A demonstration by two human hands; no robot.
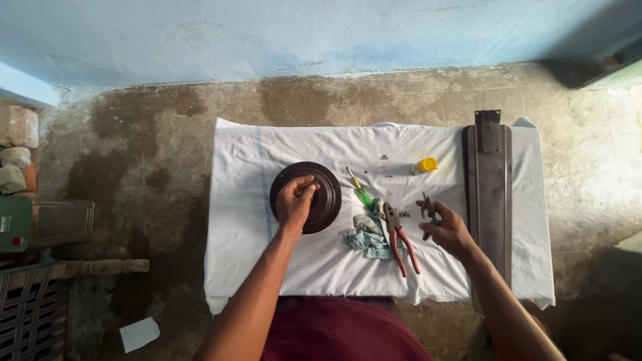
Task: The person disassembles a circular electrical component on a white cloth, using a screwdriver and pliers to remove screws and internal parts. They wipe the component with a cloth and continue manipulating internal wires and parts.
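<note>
Left hand (295, 200): fingers curled, tips pressed on the centre of the dark round metal disc-shaped housing (326, 200), which lies on the white cloth (301, 267) at about 9 o'clock from cloth centre.

Right hand (449, 231): fingers pinched closed on a small dark metal part (427, 205), held just above the cloth at about 3 o'clock.

Between the hands: red-handled pliers (401, 241), a crumpled pale blue rag (369, 235), and a green-handled screwdriver (360, 190).

At 1 o'clock: a small yellow-capped bottle (425, 165) lying on its side; contents cannot be told.

Far right: a long dark metal blade (490, 180) running 12 to 6.
</note>
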